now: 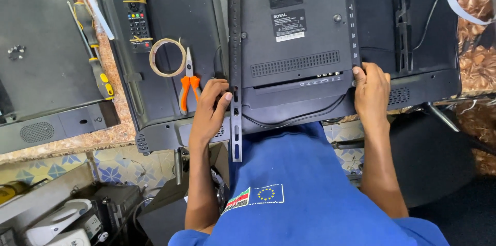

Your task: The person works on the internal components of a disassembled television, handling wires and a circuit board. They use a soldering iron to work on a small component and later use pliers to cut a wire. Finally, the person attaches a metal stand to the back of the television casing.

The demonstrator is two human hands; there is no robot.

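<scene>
— Nearest the lens?
— Blue garment point(310, 194). Left hand point(209, 111) curled on the television back cover point(297, 34) by the mounting bracket point(235, 65); right hand point(371, 91) pinches its right edge.
— Surface?
— Patterned tabletop point(98, 137); orange-handled pliers point(188, 83), tape roll point(167, 57), remote control point(135, 11).

Left hand point(211, 109) hemmed: bracket point(235, 60) touching its right side, pliers point(189, 85) just beside on left, tape roll point(167, 57) and remote point(135, 8) farther up — little sideways room. Cable point(297, 118) loops along TV's near edge between hands, snag risk. Right hand point(371, 91) at corner of raised back cover point(294, 29); second bracket point(400, 18) just right of it. Open lane: flat cover top between brackets. Screwdrivers point(95, 55) lie in gap between TV point(170, 13) and second set point(36, 49) — gap blocked.
</scene>
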